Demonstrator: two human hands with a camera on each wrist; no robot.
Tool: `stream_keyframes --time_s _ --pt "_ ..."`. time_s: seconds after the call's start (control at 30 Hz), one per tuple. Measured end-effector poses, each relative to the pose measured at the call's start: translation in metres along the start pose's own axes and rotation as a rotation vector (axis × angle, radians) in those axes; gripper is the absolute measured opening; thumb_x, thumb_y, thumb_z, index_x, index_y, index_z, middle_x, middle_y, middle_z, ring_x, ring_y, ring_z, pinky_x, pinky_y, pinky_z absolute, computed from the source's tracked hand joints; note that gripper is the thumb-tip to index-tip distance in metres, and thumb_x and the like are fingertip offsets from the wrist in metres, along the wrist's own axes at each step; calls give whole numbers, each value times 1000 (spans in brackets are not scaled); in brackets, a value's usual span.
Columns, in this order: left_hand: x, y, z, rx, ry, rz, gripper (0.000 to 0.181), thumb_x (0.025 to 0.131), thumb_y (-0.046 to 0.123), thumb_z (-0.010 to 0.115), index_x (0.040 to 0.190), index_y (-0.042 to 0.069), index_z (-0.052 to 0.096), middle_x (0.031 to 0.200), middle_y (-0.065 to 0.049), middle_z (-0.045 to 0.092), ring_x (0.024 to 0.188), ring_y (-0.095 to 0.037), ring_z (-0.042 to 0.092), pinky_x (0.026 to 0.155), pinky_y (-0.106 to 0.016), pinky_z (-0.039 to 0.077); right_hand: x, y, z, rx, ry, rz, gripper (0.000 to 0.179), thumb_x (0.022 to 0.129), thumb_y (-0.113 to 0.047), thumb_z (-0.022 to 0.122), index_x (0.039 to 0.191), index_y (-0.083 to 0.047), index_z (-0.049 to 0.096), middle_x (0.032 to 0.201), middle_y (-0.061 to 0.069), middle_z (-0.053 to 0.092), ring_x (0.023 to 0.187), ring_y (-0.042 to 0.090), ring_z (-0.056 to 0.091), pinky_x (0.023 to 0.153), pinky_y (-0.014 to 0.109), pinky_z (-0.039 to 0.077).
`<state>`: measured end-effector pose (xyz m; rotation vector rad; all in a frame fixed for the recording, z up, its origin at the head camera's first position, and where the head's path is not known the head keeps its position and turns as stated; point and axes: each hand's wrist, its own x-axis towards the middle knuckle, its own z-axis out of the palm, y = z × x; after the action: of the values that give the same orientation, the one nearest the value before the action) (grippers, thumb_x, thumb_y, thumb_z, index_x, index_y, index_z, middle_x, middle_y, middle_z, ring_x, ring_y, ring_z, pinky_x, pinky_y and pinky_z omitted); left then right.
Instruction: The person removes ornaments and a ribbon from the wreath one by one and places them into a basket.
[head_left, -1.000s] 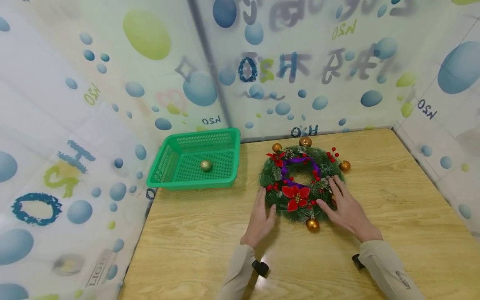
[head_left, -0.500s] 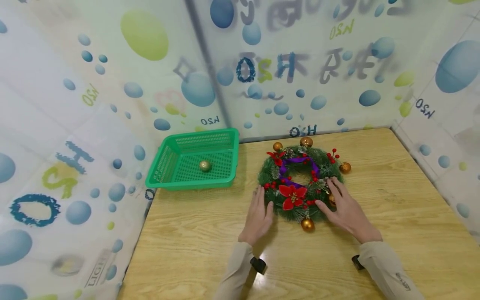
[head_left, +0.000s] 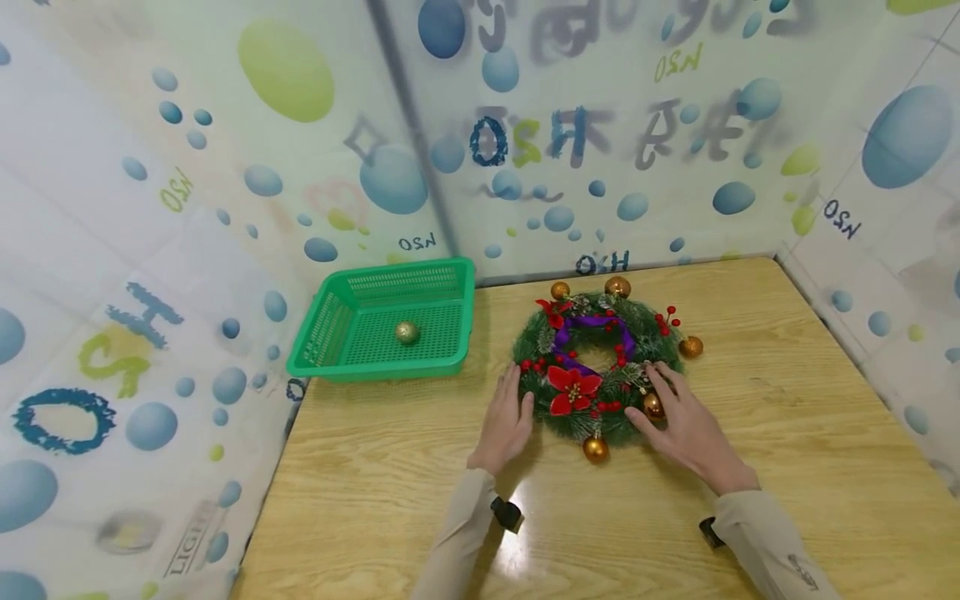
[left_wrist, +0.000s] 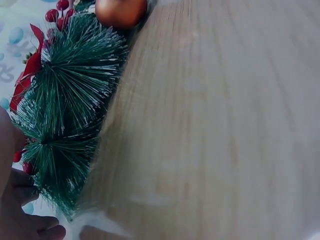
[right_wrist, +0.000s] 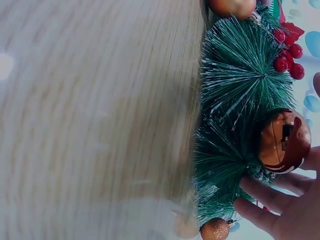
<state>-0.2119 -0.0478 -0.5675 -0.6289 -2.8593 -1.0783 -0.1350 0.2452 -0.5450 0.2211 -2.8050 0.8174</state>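
Observation:
A green Christmas wreath (head_left: pixel 534 343) lies on the table, dressed with a purple ribbon (head_left: pixel 592 320), red berries and a large red poinsettia (head_left: pixel 573 390) on its near side. Golden balls ring its edge, among them a near one (head_left: pixel 596 449). With fairly straight fingers, my left hand (head_left: pixel 501 425) touches the wreath's left side. My right hand (head_left: pixel 693 433) rests its extended fingers on the right side, beside a shiny copper ball (right_wrist: pixel 285 140). The right wrist view shows those fingertips against the green needles (right_wrist: pixel 235 155).
To the left of the wreath stands a green plastic basket (head_left: pixel 401 367) with one gold glittery ball (head_left: pixel 407 332) in it. The wooden table (head_left: pixel 390 475) meets patterned walls (head_left: pixel 525 200) at the back and on both sides.
The wreath has turned a little clockwise under my hands. Its poinsettia and near ball have shifted left, and the far copper ball slightly right. My hands stay at its sides.

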Motion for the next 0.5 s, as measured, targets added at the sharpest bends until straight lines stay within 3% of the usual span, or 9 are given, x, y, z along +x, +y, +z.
stream_keyframes --time_s 0.3,0.5 --pt "6 -8 -2 -10 -16 -18 59 111 31 29 161 0 20 169 -17 19 153 -43 22 126 -53 22 -3 -2 3 -6 27 -15 77 100 -43 61 158 0 32 155 33 34 123 56 52 93 70 49" --pt "14 -14 -4 -16 -37 -15 59 111 32 27 161 2 20 169 -16 19 155 -37 21 128 -47 19 -5 -4 6 -7 71 -42 77 98 -41 65 155 2 38 153 33 38 134 54 42 103 71 42"
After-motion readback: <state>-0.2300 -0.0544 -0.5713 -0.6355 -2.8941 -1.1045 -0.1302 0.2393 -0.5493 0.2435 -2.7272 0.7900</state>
